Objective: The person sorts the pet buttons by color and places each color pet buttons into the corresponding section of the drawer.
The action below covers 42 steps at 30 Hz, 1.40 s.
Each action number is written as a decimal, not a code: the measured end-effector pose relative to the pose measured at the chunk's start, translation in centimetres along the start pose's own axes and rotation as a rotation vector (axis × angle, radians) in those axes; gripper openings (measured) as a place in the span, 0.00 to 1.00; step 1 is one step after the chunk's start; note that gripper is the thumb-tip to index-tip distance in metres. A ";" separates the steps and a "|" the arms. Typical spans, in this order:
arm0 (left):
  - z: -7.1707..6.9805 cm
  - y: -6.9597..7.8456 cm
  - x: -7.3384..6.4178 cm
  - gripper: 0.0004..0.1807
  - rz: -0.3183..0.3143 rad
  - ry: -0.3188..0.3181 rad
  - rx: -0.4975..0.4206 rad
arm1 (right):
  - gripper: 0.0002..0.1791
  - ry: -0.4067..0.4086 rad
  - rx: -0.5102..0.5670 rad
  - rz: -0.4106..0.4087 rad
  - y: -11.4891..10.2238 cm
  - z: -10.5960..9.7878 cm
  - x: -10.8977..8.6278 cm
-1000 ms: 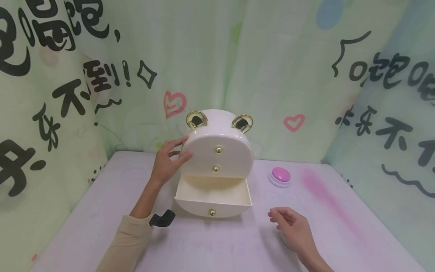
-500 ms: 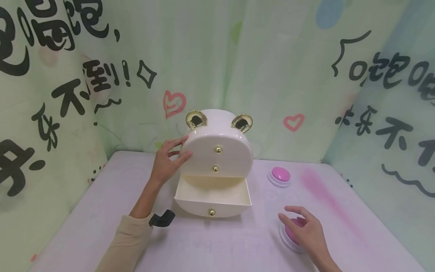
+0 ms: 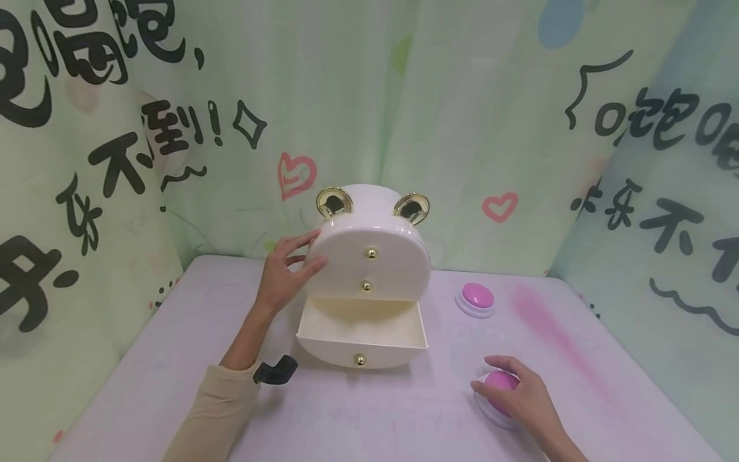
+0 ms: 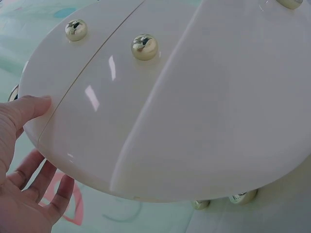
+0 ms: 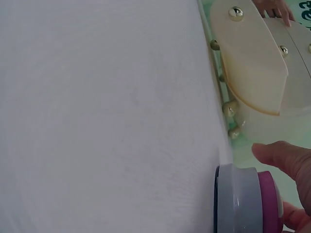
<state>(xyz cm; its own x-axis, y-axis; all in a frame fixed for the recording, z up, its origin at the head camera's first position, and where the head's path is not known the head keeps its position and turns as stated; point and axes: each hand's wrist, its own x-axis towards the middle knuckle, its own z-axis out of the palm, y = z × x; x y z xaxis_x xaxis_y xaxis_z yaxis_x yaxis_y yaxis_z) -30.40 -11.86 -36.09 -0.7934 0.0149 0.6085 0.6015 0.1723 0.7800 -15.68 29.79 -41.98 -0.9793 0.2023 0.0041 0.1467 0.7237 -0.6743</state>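
Note:
A white rounded drawer box (image 3: 398, 269) with gold knobs and two gold-rimmed ears stands at the table's middle. Its bottom drawer (image 3: 364, 356) is pulled out, with a bare cream inside. My left hand (image 3: 283, 276) holds the box's left side, thumb on the front face, fingers behind the edge; the left wrist view shows this thumb (image 4: 36, 107) near a drawer seam. At the front right, my right hand (image 3: 531, 401) hovers around a pink-topped push button (image 3: 501, 380) on a white base, thumb and forefinger spread. In the right wrist view that thumb (image 5: 279, 155) stands apart from the base.
Farther back, right of the box, sits a second pink push button (image 3: 476, 296). A pink smear (image 3: 560, 340) marks the pale tabletop (image 3: 369, 423). Printed curtains (image 3: 462, 128) enclose the back and sides. A black wrist mount (image 3: 277, 371) juts from the left sleeve.
My right hand has moved right and back, uncovering the near push button, and its thumb and forefinger have spread around it. The left hand and the box stay put.

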 end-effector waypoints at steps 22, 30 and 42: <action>0.2 0.1 0.0 0.29 -0.008 0.003 -0.002 | 0.28 0.017 -0.021 0.006 0.4 0.5 0.1; 0.2 2.0 -0.2 0.28 -0.028 0.005 0.011 | 0.28 0.005 0.015 0.002 0.0 0.2 0.4; -0.1 4.0 -0.5 0.28 -0.029 -0.002 0.010 | 0.30 -0.008 0.142 0.007 -2.5 -0.1 1.1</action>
<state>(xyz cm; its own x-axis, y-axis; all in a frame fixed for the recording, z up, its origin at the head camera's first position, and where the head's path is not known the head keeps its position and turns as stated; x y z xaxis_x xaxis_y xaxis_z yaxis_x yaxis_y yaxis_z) -27.58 -11.25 -33.27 -0.8107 0.0119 0.5853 0.5773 0.1828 0.7958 -17.13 28.27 -40.16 -0.9796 0.2010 -0.0065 0.1328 0.6219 -0.7718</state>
